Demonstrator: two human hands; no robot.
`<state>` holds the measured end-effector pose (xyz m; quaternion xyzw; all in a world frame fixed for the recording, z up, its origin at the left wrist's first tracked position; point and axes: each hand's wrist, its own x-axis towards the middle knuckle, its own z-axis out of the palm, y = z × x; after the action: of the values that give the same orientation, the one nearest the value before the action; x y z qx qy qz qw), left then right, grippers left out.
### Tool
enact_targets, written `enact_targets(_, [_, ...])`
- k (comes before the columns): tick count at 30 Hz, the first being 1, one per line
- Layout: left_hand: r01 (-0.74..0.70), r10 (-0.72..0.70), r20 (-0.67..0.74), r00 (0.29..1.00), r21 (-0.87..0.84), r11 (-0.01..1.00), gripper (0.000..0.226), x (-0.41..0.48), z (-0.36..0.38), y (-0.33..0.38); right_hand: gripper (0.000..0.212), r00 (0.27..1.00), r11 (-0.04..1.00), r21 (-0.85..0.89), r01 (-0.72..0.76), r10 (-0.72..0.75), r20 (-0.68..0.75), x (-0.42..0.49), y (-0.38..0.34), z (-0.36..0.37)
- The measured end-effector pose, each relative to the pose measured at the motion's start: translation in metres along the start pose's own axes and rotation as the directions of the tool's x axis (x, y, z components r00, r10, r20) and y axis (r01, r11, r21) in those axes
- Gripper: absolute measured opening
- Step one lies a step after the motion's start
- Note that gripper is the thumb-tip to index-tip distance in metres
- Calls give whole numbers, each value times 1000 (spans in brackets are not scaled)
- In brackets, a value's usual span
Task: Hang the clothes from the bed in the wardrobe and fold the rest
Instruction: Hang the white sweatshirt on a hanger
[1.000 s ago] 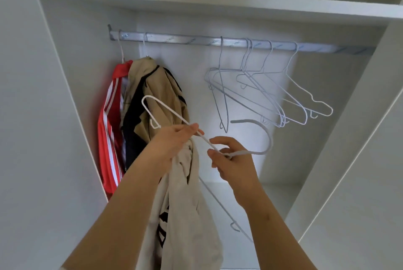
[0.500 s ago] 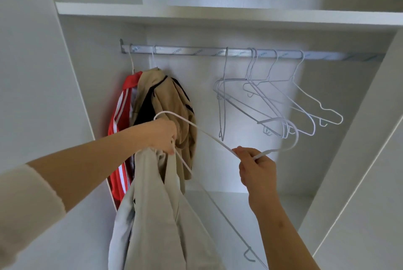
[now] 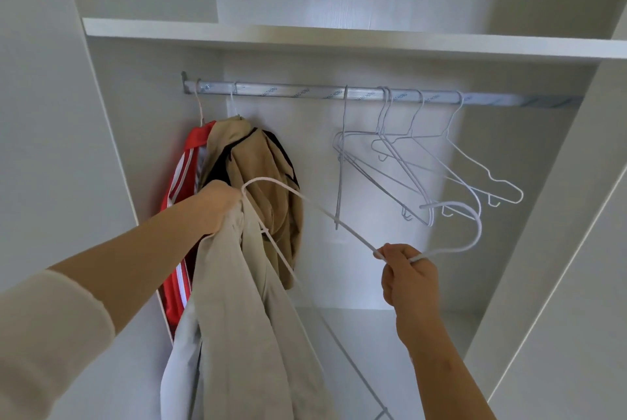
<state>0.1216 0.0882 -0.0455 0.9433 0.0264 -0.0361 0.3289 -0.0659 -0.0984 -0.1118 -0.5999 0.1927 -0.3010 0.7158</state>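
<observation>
1. Sleeve (image 3: pixel 44 334), cream, on my left forearm, nearest the camera; noted only.
2. Beige garment (image 3: pixel 244 324), the item being hung; it droops from my left hand (image 3: pixel 213 207), whose fingers are bunched round its upper edge so the opening stays up where the wire can enter.
3. White hanger (image 3: pixel 339 222), in hand; one shoulder end sits at the garment by my left hand, the far arm runs down past it. My right hand (image 3: pixel 405 272) pinches the neck just under the hook, fingers curled tight, which I judge gives steering for threading.
4. Red striped garment (image 3: pixel 183 182) and tan garment (image 3: pixel 268 175), already hung at the left end, touching each other.
5. Empty hangers (image 3: pixel 417 161), a cluster to the right; gap between them and the hung clothes suits the next piece.
6. Rail (image 3: pixel 305 91), metal, below the shelf (image 3: pixel 339 37); the hook's destination.
</observation>
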Motion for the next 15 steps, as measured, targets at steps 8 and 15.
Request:
enact_targets(8, [-60,86,43,995,-424,904,22,-27,3,7,28,996,972,-234,-16,36,83,0,3,0])
enact_targets(15, [-121,333,211,919,-654,747,22,-84,22,26,22,993,916,-400,21,27,113,-9,20,32])
